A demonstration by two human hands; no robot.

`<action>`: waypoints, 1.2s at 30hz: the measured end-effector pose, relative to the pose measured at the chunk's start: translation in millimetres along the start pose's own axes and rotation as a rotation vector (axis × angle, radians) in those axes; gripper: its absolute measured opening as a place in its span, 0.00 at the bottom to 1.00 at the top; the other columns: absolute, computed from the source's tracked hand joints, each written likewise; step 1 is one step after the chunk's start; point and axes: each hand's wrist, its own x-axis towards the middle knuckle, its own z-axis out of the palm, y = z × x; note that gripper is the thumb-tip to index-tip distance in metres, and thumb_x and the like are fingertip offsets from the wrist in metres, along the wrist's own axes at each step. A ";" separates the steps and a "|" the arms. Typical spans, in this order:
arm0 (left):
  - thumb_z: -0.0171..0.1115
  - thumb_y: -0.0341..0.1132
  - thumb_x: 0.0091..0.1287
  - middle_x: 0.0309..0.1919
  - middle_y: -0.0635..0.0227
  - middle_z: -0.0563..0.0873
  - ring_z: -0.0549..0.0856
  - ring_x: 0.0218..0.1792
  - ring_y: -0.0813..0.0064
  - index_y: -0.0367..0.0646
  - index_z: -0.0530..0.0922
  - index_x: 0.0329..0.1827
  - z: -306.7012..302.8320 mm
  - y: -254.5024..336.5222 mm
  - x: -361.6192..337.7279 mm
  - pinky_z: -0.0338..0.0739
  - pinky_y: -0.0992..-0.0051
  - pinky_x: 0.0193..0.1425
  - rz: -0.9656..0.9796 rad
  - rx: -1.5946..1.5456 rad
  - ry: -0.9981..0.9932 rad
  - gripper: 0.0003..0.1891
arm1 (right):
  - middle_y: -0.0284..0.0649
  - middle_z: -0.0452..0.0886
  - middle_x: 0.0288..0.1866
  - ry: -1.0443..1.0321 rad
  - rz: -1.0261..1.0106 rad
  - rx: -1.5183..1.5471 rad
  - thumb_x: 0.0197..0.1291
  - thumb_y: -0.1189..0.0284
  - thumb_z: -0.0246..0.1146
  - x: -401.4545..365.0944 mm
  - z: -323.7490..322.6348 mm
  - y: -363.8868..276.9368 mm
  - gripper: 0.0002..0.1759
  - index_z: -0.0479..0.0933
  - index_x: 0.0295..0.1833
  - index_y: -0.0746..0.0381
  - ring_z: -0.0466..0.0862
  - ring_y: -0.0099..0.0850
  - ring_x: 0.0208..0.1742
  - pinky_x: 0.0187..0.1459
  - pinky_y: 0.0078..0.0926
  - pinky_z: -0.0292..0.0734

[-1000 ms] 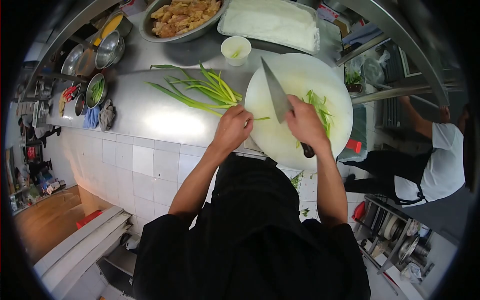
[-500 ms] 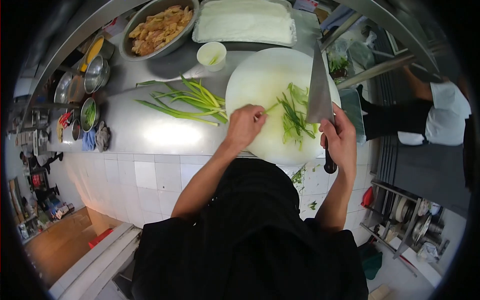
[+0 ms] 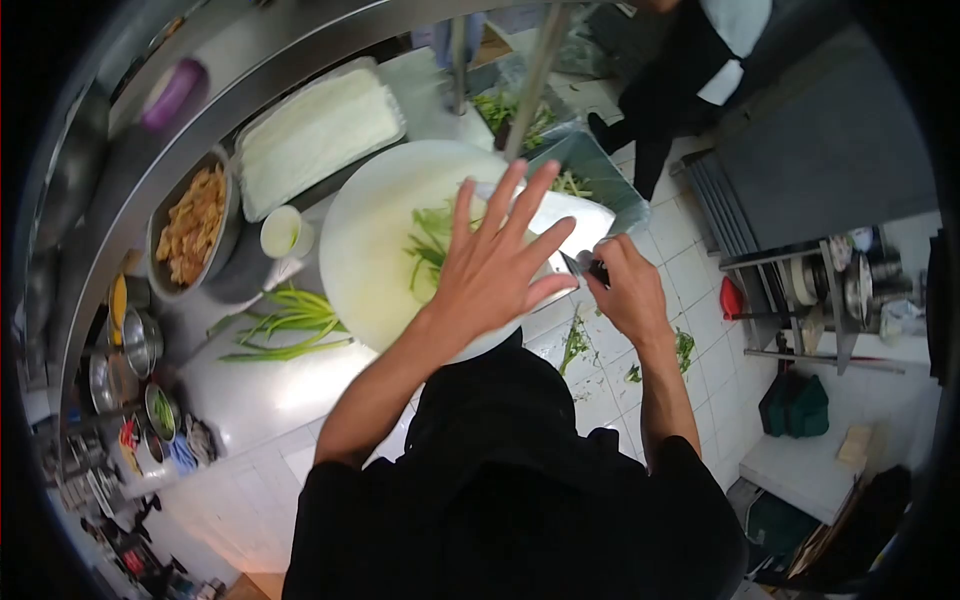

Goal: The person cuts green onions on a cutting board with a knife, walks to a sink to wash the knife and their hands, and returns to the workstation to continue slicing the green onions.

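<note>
My right hand (image 3: pixel 630 290) grips the dark handle of a cleaver (image 3: pixel 585 222); its broad blade lies flat and catches the light, past the right edge of the round white cutting board (image 3: pixel 365 190). Over the board, my left hand (image 3: pixel 490 265) spreads its fingers wide, close to the blade and partly covering it. Cut scallion greens (image 3: pixel 428 250) lie on the board, partly hidden behind this hand. Whole scallions (image 3: pixel 295 322) rest on the steel counter left of the board, near a white cup (image 3: pixel 285 235).
A clear plastic bin (image 3: pixel 628 205) with green scraps stands beyond the blade. Left of the board are a bowl of raw meat pieces (image 3: pixel 192 225) and a tray of white powder (image 3: pixel 320 140). Scraps (image 3: pixel 575 340) litter the tiled floor. A person (image 3: pixel 655 95) stands at upper right.
The view has swung right. My left hand has left the scallion pieces and opened, moving toward the blade. The cleaver has gone from upright over the board to lying flat beyond its right edge.
</note>
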 end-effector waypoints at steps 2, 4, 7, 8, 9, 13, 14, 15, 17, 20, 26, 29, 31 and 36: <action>0.68 0.57 0.59 0.79 0.63 0.59 0.55 0.79 0.54 0.55 0.83 0.59 31.5 -3.7 36.3 0.48 0.35 0.74 0.176 -0.062 -0.149 0.27 | 0.42 0.77 0.41 0.026 0.022 -0.026 0.51 0.75 0.71 -4.9 -3.5 6.5 0.17 0.72 0.45 0.58 0.83 0.49 0.37 0.37 0.45 0.79; 0.66 0.57 0.61 0.79 0.64 0.59 0.54 0.79 0.56 0.54 0.83 0.59 56.2 -5.7 68.2 0.47 0.33 0.74 0.204 0.031 -0.210 0.27 | 0.43 0.77 0.40 0.048 0.043 -0.035 0.52 0.75 0.70 -12.2 -4.2 17.0 0.16 0.71 0.43 0.59 0.83 0.48 0.37 0.36 0.45 0.79; 0.65 0.53 0.64 0.78 0.64 0.63 0.57 0.78 0.55 0.49 0.84 0.57 51.7 -12.4 81.8 0.52 0.39 0.75 0.163 0.154 -0.065 0.24 | 0.44 0.77 0.39 0.097 0.067 0.023 0.51 0.77 0.69 -25.5 -12.9 38.9 0.16 0.71 0.44 0.59 0.83 0.48 0.37 0.37 0.44 0.78; 0.65 0.50 0.65 0.74 0.62 0.69 0.64 0.74 0.56 0.46 0.84 0.56 27.5 -16.6 82.3 0.60 0.46 0.73 0.140 0.058 0.047 0.22 | 0.45 0.78 0.39 0.091 0.141 0.129 0.51 0.79 0.68 -30.2 -20.9 42.3 0.16 0.72 0.45 0.61 0.83 0.48 0.37 0.37 0.42 0.78; 0.66 0.46 0.67 0.69 0.60 0.75 0.71 0.71 0.56 0.43 0.84 0.55 4.2 -24.0 76.3 0.67 0.54 0.70 0.119 -0.033 0.155 0.19 | 0.47 0.79 0.39 0.105 0.195 0.161 0.52 0.81 0.68 -37.3 -25.3 46.7 0.16 0.73 0.46 0.62 0.84 0.46 0.37 0.38 0.39 0.79; 0.62 0.31 0.70 0.40 0.63 0.88 0.85 0.41 0.78 0.38 0.85 0.50 -58.1 -78.1 -17.1 0.78 0.78 0.48 -0.543 -0.450 0.297 0.10 | 0.48 0.82 0.35 0.126 0.363 0.162 0.56 0.81 0.66 -65.4 -26.5 63.7 0.13 0.74 0.46 0.65 0.83 0.40 0.32 0.37 0.32 0.77; 0.64 0.30 0.68 0.37 0.62 0.88 0.85 0.35 0.76 0.37 0.85 0.47 -60.3 -93.5 -39.4 0.78 0.77 0.43 -0.695 -0.348 0.270 0.08 | 0.46 0.82 0.34 0.091 0.441 0.210 0.57 0.81 0.65 -69.0 -25.2 63.7 0.12 0.73 0.46 0.65 0.82 0.36 0.31 0.35 0.31 0.76; 0.66 0.29 0.65 0.33 0.61 0.89 0.85 0.29 0.74 0.37 0.85 0.43 -57.3 -105.6 -61.2 0.79 0.76 0.38 -0.847 -0.247 0.247 0.07 | 0.45 0.82 0.33 0.054 0.517 0.251 0.57 0.81 0.64 -68.9 -24.0 63.2 0.11 0.73 0.46 0.66 0.81 0.32 0.29 0.34 0.29 0.76; 0.67 0.31 0.64 0.32 0.60 0.88 0.85 0.29 0.68 0.35 0.84 0.41 -38.0 -121.7 -103.0 0.79 0.73 0.37 -0.851 -0.238 0.123 0.08 | 0.44 0.81 0.32 0.032 0.511 0.289 0.58 0.81 0.63 -67.1 -14.3 65.5 0.11 0.73 0.46 0.66 0.80 0.29 0.28 0.33 0.28 0.75; 0.70 0.33 0.61 0.32 0.58 0.85 0.84 0.34 0.58 0.38 0.83 0.45 5.5 -109.0 -134.8 0.78 0.64 0.42 -0.808 -0.126 -0.117 0.12 | 0.43 0.81 0.31 -0.023 0.517 0.352 0.60 0.81 0.62 -51.5 -15.1 51.8 0.11 0.72 0.47 0.66 0.78 0.27 0.25 0.31 0.27 0.74; 0.70 0.32 0.61 0.33 0.59 0.84 0.82 0.35 0.60 0.37 0.81 0.55 34.2 -50.1 -138.0 0.77 0.64 0.44 -0.664 -0.270 -0.155 0.19 | 0.43 0.82 0.30 -0.114 0.432 0.377 0.62 0.80 0.60 -34.6 -20.1 35.3 0.11 0.71 0.49 0.67 0.79 0.28 0.22 0.28 0.29 0.74; 0.70 0.31 0.61 0.34 0.59 0.83 0.82 0.37 0.60 0.40 0.81 0.56 28.6 -33.4 -128.3 0.77 0.63 0.45 -0.646 -0.219 -0.130 0.19 | 0.44 0.82 0.30 -0.087 0.448 0.383 0.62 0.80 0.60 -28.5 -21.6 26.5 0.10 0.71 0.49 0.67 0.80 0.28 0.22 0.28 0.28 0.74; 0.69 0.30 0.60 0.36 0.60 0.82 0.81 0.39 0.61 0.41 0.82 0.56 28.4 -26.1 -119.4 0.76 0.62 0.46 -0.623 -0.148 -0.151 0.20 | 0.44 0.82 0.30 -0.077 0.480 0.388 0.63 0.80 0.60 -30.7 -20.3 25.5 0.10 0.71 0.48 0.67 0.80 0.28 0.22 0.27 0.28 0.74; 0.61 0.30 0.60 0.38 0.66 0.80 0.79 0.44 0.65 0.43 0.83 0.50 55.1 -25.8 -120.6 0.73 0.65 0.46 -0.082 -0.018 -0.283 0.15 | 0.44 0.81 0.28 -0.057 0.461 0.404 0.63 0.79 0.60 -33.8 -12.4 31.6 0.09 0.71 0.48 0.67 0.79 0.28 0.21 0.26 0.28 0.74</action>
